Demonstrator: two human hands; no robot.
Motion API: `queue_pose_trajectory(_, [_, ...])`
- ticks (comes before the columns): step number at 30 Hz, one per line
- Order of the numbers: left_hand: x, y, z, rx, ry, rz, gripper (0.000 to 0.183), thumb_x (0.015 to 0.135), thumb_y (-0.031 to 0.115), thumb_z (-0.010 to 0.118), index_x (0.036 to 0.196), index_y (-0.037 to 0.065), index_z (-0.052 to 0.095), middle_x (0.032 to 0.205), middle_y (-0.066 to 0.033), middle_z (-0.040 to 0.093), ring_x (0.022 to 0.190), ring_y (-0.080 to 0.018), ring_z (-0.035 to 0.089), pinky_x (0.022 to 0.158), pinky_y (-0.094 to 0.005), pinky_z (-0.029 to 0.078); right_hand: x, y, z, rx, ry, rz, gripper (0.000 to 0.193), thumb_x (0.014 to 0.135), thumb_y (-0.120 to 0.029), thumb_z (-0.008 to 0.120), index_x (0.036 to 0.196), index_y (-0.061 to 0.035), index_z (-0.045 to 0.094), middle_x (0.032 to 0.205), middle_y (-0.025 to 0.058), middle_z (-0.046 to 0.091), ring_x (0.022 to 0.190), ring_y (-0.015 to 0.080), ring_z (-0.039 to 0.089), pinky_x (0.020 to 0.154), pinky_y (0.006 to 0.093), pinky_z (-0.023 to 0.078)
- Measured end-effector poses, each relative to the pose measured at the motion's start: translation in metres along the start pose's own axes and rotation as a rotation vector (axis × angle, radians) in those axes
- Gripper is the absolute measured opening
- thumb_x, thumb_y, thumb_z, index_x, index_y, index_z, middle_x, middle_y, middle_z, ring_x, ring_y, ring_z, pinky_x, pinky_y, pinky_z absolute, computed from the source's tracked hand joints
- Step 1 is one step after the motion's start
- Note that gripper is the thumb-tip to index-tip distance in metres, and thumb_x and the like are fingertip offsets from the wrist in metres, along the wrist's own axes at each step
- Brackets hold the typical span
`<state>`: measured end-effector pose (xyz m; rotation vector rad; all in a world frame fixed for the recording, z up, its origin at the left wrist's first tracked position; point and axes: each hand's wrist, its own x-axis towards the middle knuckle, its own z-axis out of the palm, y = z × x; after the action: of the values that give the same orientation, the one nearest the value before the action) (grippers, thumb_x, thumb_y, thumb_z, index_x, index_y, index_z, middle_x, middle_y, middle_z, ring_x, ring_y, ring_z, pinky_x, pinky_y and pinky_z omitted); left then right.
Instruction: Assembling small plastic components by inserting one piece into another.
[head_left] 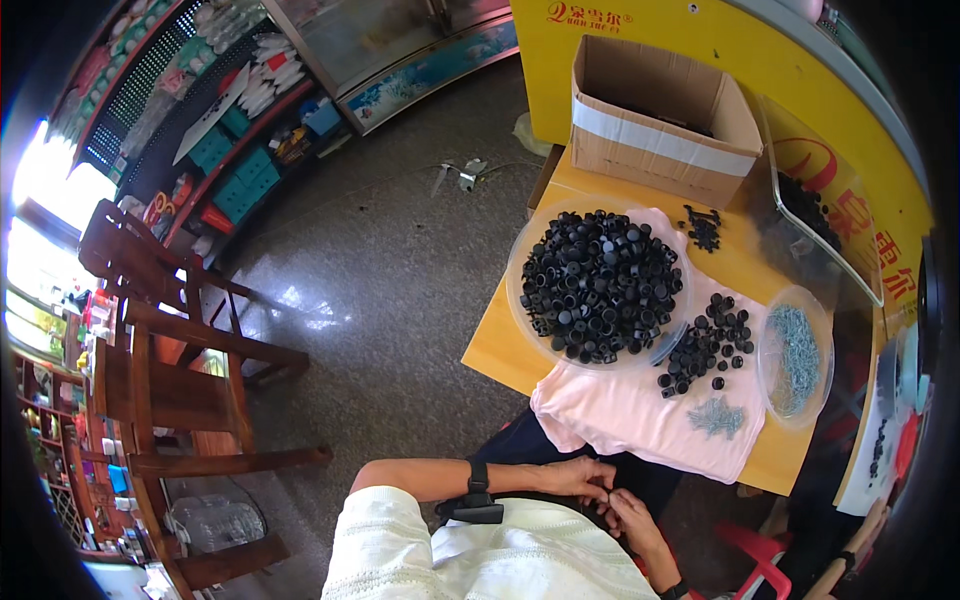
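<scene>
Wooden chairs [190, 390] on grey floor [370, 300]

caps [600, 285]: black | cloth [605, 405]: pale pink | metal pieces [797, 350]: silvery blue-grey | carton [650, 168]: brown, white stripe | board [700, 45]: yellow, red print

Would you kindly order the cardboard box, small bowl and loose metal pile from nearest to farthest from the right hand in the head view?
1. Loose metal pile: on the pink cloth.
2. Small bowl: right of the pile.
3. Cardboard box: top of picture.
</scene>
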<state>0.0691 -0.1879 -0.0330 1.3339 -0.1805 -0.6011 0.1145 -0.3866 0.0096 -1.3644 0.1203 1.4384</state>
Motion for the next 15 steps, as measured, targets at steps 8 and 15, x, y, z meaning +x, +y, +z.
queue_pose_trajectory(8, [-0.001, 0.021, 0.005, 0.189, -0.036, 0.161, 0.019, 0.087, 0.016, 0.058, 0.090, -0.001, 0.050, 0.071, -0.0090, 0.061, 0.061, -0.0170, 0.059, 0.056, -0.0295, 0.048, -0.007, 0.006, -0.003, 0.106, 0.015, 0.005, 0.025, 0.090, -0.029, 0.053, 0.099, -0.0052, 0.052, 0.081, 0.0026, 0.054, 0.061, 0.0065, 0.045, 0.045, 0.0186, 0.035])
queue_pose_trajectory(15, [-0.003, 0.009, 0.008, 0.373, -0.073, 0.184, 0.023, 0.088, 0.021, 0.056, 0.095, 0.000, 0.052, 0.083, -0.0140, 0.056, 0.079, -0.0305, 0.058, 0.068, -0.0365, 0.046, -0.004, 0.012, -0.013, 0.136, -0.058, -0.015, 0.021, 0.086, -0.024, 0.059, 0.097, -0.0059, 0.053, 0.081, 0.0026, 0.055, 0.062, 0.0064, 0.045, 0.046, 0.0177, 0.035])
